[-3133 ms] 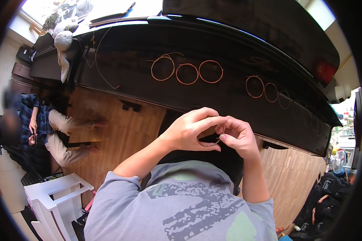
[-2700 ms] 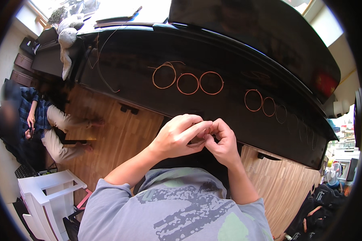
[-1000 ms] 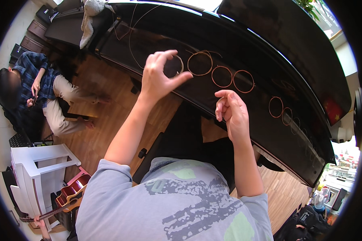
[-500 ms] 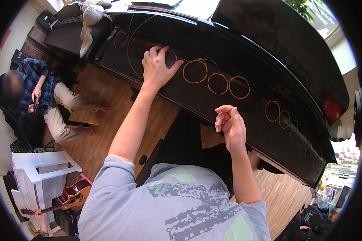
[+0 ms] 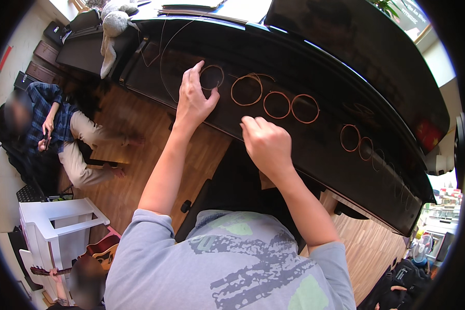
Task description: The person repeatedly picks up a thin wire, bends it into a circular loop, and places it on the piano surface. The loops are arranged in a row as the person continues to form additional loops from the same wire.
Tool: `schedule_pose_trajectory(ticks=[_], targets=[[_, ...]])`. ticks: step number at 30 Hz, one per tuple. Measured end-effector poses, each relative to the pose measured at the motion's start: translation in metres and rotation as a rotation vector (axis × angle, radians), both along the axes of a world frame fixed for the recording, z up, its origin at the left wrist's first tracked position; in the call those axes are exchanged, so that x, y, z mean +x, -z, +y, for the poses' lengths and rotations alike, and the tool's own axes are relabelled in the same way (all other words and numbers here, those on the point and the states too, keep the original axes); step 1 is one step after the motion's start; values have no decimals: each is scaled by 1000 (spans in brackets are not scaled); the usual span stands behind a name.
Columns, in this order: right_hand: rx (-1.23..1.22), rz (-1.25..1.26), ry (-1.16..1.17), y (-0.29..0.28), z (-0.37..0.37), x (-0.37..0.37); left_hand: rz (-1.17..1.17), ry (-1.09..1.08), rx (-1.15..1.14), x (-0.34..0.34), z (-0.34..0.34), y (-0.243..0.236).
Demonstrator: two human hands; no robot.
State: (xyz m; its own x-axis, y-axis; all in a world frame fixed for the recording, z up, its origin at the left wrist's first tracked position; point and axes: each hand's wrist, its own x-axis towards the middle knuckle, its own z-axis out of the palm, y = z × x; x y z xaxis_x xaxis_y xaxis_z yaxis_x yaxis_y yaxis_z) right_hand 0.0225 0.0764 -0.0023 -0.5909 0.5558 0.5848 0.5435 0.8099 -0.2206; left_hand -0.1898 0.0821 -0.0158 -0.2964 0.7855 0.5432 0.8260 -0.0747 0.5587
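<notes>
1. Left hand [image 5: 194,101] reaching out over the black piano lid [image 5: 305,67], fingers spread, thumb and forefinger pinching the rim of a coiled copper string [image 5: 212,77], likely to lay it flat at the left end of the row.
2. Right hand [image 5: 266,144] hovering nearer the body, fingers curled loosely inward, gripping nothing visible; just short of the lid's front edge.
3. Lying side by side to the right: larger coil [image 5: 246,89], then two neat coils [image 5: 277,104] [image 5: 305,108], apparently spaced apart to keep them from tangling.
4. Sitting well apart toward the lid's right end: smaller coils [image 5: 350,137].
5. Sitting on the wooden floor [image 5: 134,175] at left: another person in a plaid shirt [image 5: 46,124].
</notes>
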Motion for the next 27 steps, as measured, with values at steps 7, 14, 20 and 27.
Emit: schedule_pose_trajectory(ticks=[7, 14, 20, 27], targets=[[94, -86, 150, 11, 34, -39, -42, 45, 93, 7, 8, -8], [55, -25, 167, -6, 31, -32, 162, -46, 236, 1, -19, -5], [5, 62, -5, -12, -11, -20, 103, -409, 400, -71, -3, -17], [-66, 72, -105, -10, -18, -14, -139, -205, 148, -76, 29, -39]])
